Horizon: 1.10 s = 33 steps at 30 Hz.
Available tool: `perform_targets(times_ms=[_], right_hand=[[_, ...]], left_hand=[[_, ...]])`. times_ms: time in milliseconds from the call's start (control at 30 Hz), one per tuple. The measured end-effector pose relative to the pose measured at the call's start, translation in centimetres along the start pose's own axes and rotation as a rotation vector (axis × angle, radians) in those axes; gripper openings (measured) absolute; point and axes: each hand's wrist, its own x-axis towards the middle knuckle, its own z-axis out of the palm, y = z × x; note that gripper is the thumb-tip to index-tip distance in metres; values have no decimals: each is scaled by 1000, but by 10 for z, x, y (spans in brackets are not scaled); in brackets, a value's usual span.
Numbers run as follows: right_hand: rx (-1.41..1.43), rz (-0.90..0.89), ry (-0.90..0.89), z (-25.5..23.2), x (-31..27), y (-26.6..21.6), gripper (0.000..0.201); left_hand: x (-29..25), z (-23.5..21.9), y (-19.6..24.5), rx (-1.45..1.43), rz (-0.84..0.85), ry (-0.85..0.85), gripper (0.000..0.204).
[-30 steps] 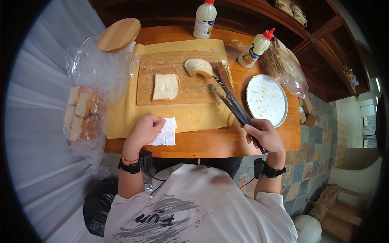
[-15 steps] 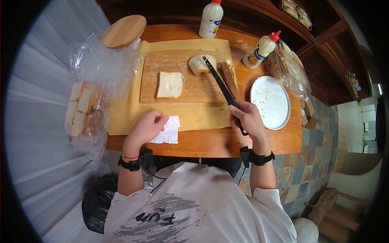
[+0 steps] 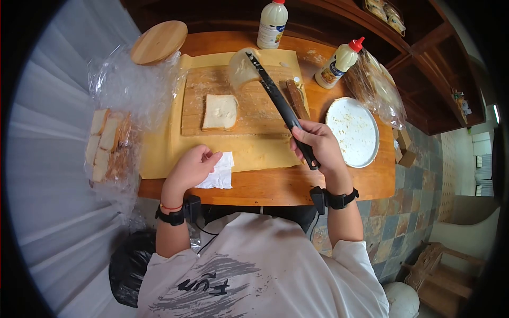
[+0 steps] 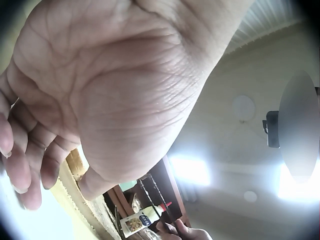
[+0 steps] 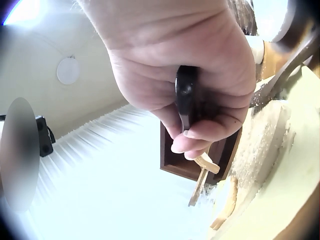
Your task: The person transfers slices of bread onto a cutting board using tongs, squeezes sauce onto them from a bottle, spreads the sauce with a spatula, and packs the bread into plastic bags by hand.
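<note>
My right hand (image 3: pixel 321 146) grips black tongs (image 3: pixel 278 100) by the handle end. Between their far tips hangs a bent slice of white bread (image 3: pixel 241 73), over the upper part of the wooden cutting board (image 3: pixel 254 119). A second bread slice (image 3: pixel 220 112) lies flat on the board, with pale spread on top. In the right wrist view the curled fingers wrap the tongs' dark handle (image 5: pixel 186 95). My left hand (image 3: pixel 193 165) rests near the front of the table beside a white paper napkin (image 3: pixel 220 177); its fingers hang loosely bent, holding nothing in the left wrist view.
A knife with a wooden handle (image 3: pixel 297 99) lies at the board's right side. Further right are a crumb-strewn white round plate (image 3: pixel 352 132) and a red-capped squeeze bottle (image 3: pixel 338 66). Another bottle (image 3: pixel 272 26) stands behind. Bagged bread slices (image 3: pixel 106 143) sit left, below a round wooden board (image 3: pixel 159 42).
The tongs swung up and left onto the bent slice, which has been lifted from the board's upper right and moved left. My left hand stays by the napkin.
</note>
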Motion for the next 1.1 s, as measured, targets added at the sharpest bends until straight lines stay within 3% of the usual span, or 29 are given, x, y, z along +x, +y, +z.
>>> perform_targets(times_ms=[333, 400, 500, 733, 800, 1033, 1100], right_hand=[[-628, 30, 255, -11, -6, 21, 28], [-760, -120, 284, -14, -11, 26, 29], [-959, -188, 376, -3, -22, 11, 30], [-996, -250, 452, -4, -20, 20, 37], [-1069, -357, 508, -7, -18, 29, 42], [-1077, -372, 527, -5, -18, 29, 46], [-1032, -273, 512, -2, -19, 23, 44]], left_hand=[[-2, 0, 2, 36, -8, -3, 42], [-1, 0, 4, 35, 1, -11, 42], [-2, -2, 7, 44, -6, -15, 42], [-3, -1, 6, 36, -15, -8, 42], [-3, -1, 6, 34, -10, -5, 42], [-2, -1, 5, 38, -9, -15, 42], [-1, -2, 4, 44, -8, -18, 42]])
